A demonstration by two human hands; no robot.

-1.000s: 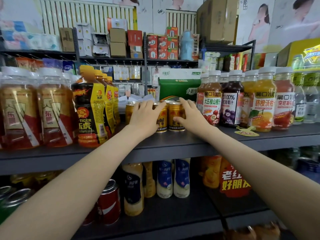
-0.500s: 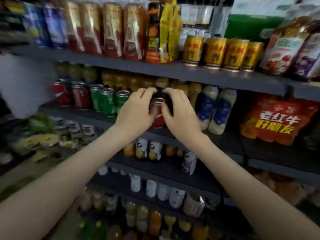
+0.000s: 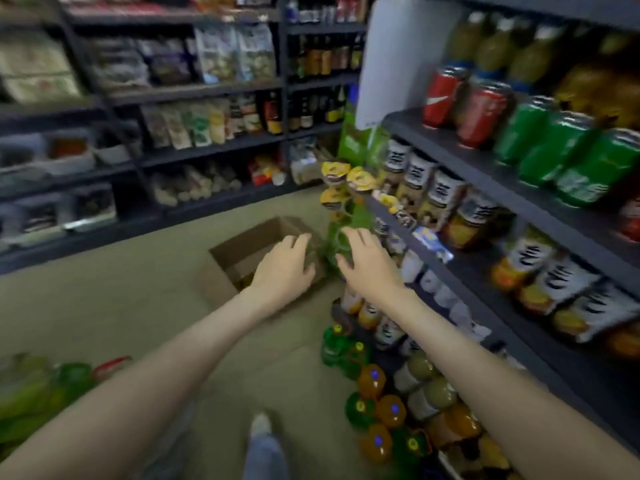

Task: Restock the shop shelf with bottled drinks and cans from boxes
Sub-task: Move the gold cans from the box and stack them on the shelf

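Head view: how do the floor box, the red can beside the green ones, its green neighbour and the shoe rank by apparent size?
1. cardboard box, clearly largest.
2. red can and green can: they look alike, so tied.
3. shoe, smallest; only its toe shows, and blur softens every edge.

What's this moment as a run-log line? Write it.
left hand: open, empty, over box | right hand: open, empty | box: open, on floor

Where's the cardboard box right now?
Head view: the open cardboard box sits on the floor at centre, partly behind the left hand, to the left of the drinks shelf.
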